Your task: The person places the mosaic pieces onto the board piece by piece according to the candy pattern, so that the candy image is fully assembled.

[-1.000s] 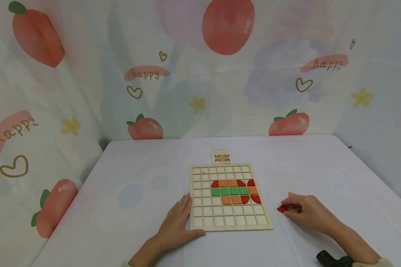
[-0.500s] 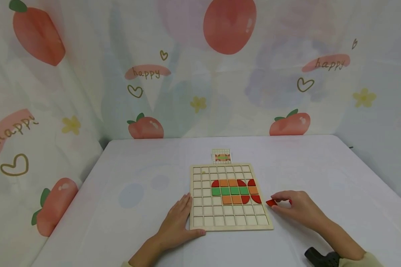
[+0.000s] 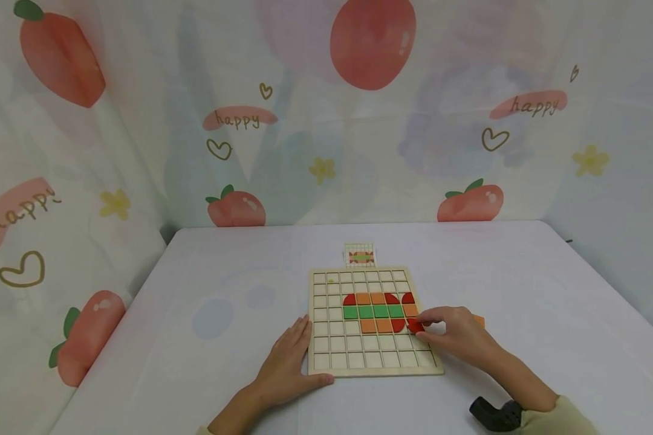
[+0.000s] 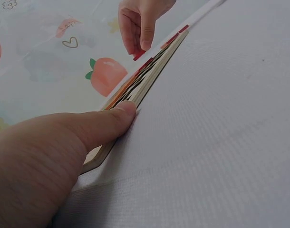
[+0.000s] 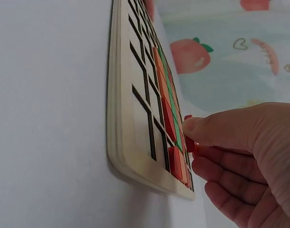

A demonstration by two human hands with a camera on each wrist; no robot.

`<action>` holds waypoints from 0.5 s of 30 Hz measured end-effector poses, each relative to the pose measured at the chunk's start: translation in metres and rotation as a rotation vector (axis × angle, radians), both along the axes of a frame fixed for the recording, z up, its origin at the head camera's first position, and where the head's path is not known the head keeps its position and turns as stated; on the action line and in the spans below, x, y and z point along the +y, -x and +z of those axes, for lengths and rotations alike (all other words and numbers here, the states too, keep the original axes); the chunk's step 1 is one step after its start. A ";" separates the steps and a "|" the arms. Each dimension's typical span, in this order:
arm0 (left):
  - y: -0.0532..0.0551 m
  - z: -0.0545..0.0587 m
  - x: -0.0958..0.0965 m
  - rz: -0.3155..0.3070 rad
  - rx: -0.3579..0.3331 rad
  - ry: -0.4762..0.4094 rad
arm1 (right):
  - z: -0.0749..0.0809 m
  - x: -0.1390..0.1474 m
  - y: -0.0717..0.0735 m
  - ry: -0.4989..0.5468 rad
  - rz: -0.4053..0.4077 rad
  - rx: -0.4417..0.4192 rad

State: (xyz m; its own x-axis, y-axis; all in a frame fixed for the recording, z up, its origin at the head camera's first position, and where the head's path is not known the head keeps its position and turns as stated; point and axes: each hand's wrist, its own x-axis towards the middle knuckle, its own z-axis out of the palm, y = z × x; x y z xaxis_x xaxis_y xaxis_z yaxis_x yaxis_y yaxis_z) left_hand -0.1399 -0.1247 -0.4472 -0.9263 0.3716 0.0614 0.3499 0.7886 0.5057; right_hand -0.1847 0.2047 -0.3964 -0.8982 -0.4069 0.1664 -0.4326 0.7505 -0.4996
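Thumb and fingertips of my right hand [image 3: 462,338] pinch a red curved-edge tile [image 5: 189,137] just above the right side of the wooden grid board [image 3: 382,360]. In the left wrist view this red tile shows slightly above the board. My left hand [image 3: 285,365] lies along the board's left side, fingers straight, its thumb touching the near edge. Green tiles [image 3: 366,312] form a row in the grid, with orange tiles [image 3: 377,326] above and below. Red rounded tiles [image 3: 349,299] sit around them.
A small pattern card [image 3: 360,255] touches or nearly touches the board's far edge. Partly hidden behind my right hand lies a loose orange tile [image 3: 479,321]. White cloth covers the table [image 3: 239,266], and a printed curtain [image 3: 283,54] rises behind it.
My right hand has moved left from the table beside the board to over its right edge, carrying the red tile. My left hand has stayed in place.
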 end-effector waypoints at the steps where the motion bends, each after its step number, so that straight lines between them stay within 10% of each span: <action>1: 0.000 0.000 0.000 0.000 0.002 0.000 | 0.000 -0.002 0.000 0.001 0.008 -0.006; 15: 0.000 0.000 -0.001 -0.005 0.008 -0.009 | -0.005 -0.044 0.007 0.037 0.124 -0.004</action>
